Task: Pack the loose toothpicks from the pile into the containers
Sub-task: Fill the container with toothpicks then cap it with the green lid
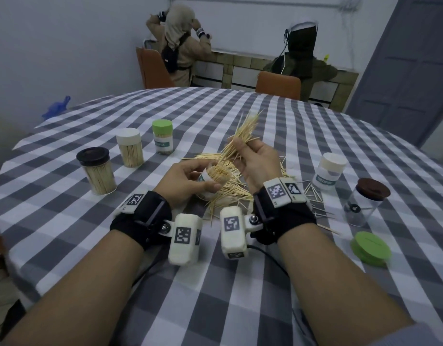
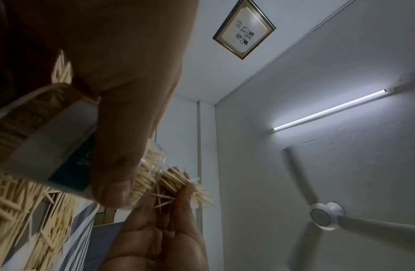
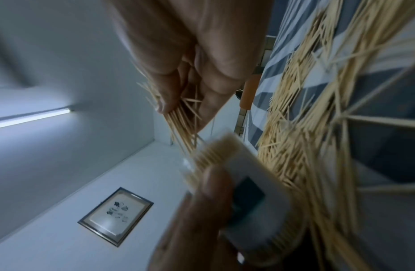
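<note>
Wooden toothpicks (image 1: pixel 242 136) fan out of your right hand (image 1: pixel 255 163), pinched in a loose bundle above the nearly full container (image 1: pixel 214 179) your left hand (image 1: pixel 188 181) grips over the pile (image 1: pixel 230 193). Splayed tips may catch the packed rim and spill.

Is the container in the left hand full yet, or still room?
Nearly full: the container in the left hand shows toothpick tips packed to its open rim.
</note>
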